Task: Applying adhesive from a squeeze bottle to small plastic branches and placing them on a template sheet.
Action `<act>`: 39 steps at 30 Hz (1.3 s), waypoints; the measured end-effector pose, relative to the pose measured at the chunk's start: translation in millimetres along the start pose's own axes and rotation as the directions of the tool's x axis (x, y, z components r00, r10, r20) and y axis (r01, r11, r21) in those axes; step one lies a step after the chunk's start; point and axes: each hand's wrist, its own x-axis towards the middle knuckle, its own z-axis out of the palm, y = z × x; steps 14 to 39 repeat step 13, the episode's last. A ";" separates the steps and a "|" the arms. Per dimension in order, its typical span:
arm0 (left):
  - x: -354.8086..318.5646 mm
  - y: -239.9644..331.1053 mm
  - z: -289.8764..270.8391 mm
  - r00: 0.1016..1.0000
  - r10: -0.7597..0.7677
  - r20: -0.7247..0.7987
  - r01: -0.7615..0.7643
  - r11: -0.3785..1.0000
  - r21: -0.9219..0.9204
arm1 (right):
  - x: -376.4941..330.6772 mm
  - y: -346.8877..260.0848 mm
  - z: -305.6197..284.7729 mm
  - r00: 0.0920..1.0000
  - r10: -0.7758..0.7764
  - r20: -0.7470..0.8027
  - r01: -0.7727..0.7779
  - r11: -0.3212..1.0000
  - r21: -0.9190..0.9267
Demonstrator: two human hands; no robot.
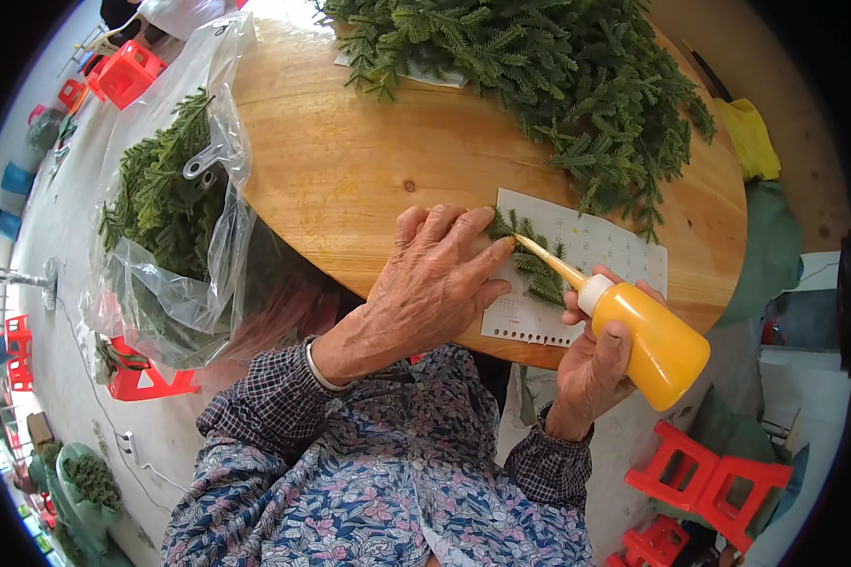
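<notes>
In my right hand (596, 364) is a yellow squeeze bottle (654, 342) with a white collar and a long tapered nozzle (553, 262). It is tilted, with the nozzle tip by the fingertips of my left hand (442, 269). Those left fingers are bent over the end of a small green fir sprig (539, 274) and seem to pinch it; the exact grip is partly hidden. Beneath the sprig lies a white printed calendar sheet (633, 253) with punched holes along its near edge.
A big heap of green fir sprigs (539, 76) covers the far side of the round wooden table (331, 161). To the left hangs a clear plastic bag (151, 326) holding more greenery (165, 198). Red stools (704, 477) stand on the floor at lower right, and others (130, 74) at upper left.
</notes>
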 end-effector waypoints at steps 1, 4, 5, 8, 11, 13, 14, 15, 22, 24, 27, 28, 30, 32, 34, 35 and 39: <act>0.1 -0.4 0.0 1.000 0.000 0.001 0.000 1.000 0.001 | 0.0 -0.8 -0.6 1.000 -0.001 -0.002 0.001 1.000 -0.004; 0.4 0.1 -0.4 1.000 0.001 0.004 -0.001 1.000 0.001 | -0.3 -1.8 -2.1 1.000 -0.001 -0.008 0.001 1.000 -0.013; 0.9 1.2 -1.6 1.000 -0.010 0.013 0.010 1.000 0.002 | -0.3 -1.7 -2.5 1.000 -0.005 -0.005 0.005 1.000 -0.013; 2.1 4.3 -4.4 0.998 -0.041 0.042 0.041 0.999 0.003 | -0.4 -1.5 -4.1 1.000 -0.015 0.006 0.015 1.000 -0.011; 0.2 2.3 -1.3 0.999 -0.022 0.031 0.022 1.000 0.001 | -0.8 -4.0 -7.1 1.000 -0.008 -0.001 0.008 1.000 -0.012; -0.8 0.7 0.6 1.000 -0.004 0.019 0.004 1.000 0.000 | -1.3 -5.6 -9.0 1.000 -0.002 -0.008 0.002 1.000 -0.012; -0.8 0.7 0.6 1.000 -0.004 0.019 0.004 1.000 0.000 | -1.3 -5.6 -9.0 1.000 -0.002 -0.008 0.002 1.000 -0.012; -0.8 0.7 0.6 1.000 -0.004 0.019 0.004 1.000 0.000 | -1.3 -5.6 -9.0 1.000 -0.002 -0.008 0.002 1.000 -0.012; -0.8 0.7 0.6 1.000 -0.004 0.019 0.004 1.000 0.000 | -1.3 -5.6 -9.0 1.000 -0.002 -0.008 0.002 1.000 -0.012; -0.8 0.7 0.6 1.000 -0.004 0.019 0.004 1.000 0.000 | -1.3 -5.6 -9.0 1.000 -0.002 -0.008 0.002 1.000 -0.012; -0.8 0.7 0.6 1.000 -0.004 0.019 0.004 1.000 0.000 | -1.3 -5.6 -9.0 1.000 -0.002 -0.008 0.002 1.000 -0.012; -0.8 0.7 0.6 1.000 -0.004 0.019 0.004 1.000 0.000 | -1.3 -5.6 -9.0 1.000 -0.002 -0.008 0.002 1.000 -0.012; -0.8 0.7 0.6 1.000 -0.004 0.019 0.004 1.000 0.000 | -1.3 -5.6 -9.0 1.000 -0.002 -0.008 0.002 1.000 -0.012; -0.8 0.7 0.6 1.000 -0.004 0.019 0.004 1.000 0.000 | -1.3 -5.6 -9.0 1.000 -0.002 -0.008 0.002 1.000 -0.012; -0.8 0.7 0.6 1.000 -0.004 0.019 0.004 1.000 0.000 | -1.3 -5.6 -9.0 1.000 -0.002 -0.008 0.002 1.000 -0.012; -0.8 0.7 0.6 1.000 -0.004 0.019 0.004 1.000 0.000 | -1.3 -5.6 -9.0 1.000 -0.002 -0.008 0.002 1.000 -0.012; -0.8 0.7 0.6 1.000 -0.004 0.019 0.004 1.000 0.000 | -1.3 -5.6 -9.0 1.000 -0.002 -0.008 0.002 1.000 -0.012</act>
